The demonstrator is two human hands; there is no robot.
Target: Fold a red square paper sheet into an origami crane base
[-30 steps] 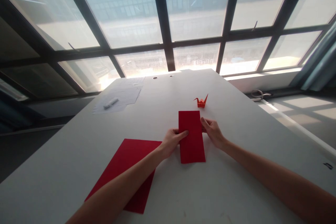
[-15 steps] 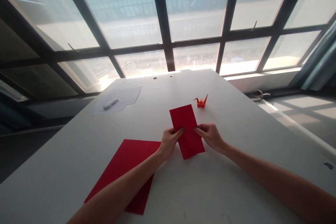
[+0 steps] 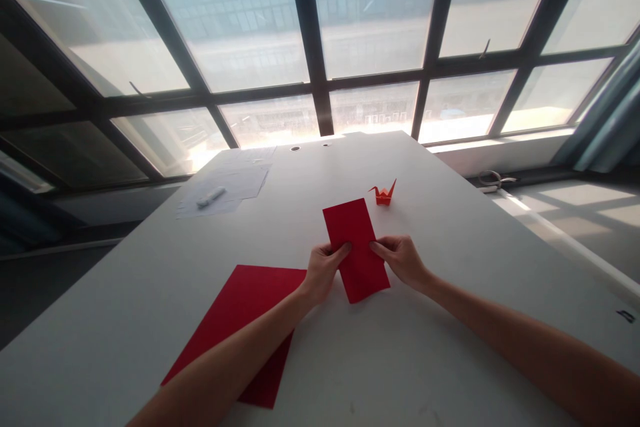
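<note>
A red rectangular piece of paper (image 3: 356,223) is held up, tilted, between my two hands over the table. My left hand (image 3: 323,270) pinches its left edge, thumb on the front and the other fingers behind, out of sight. On the opposite edge, my right hand (image 3: 401,259) grips it the same way. Behind the paper and slightly right stands a small orange-red origami crane (image 3: 384,197). Under my left forearm lies a larger red sheet (image 3: 240,307), partly covered by the arm.
The white table (image 3: 450,347) reaches back to large windows (image 3: 370,10) with dark frames. At its far left lie several white papers (image 3: 255,181) with a white roll-like object (image 3: 211,198) on top. A blue-grey curtain (image 3: 607,123) hangs at the right.
</note>
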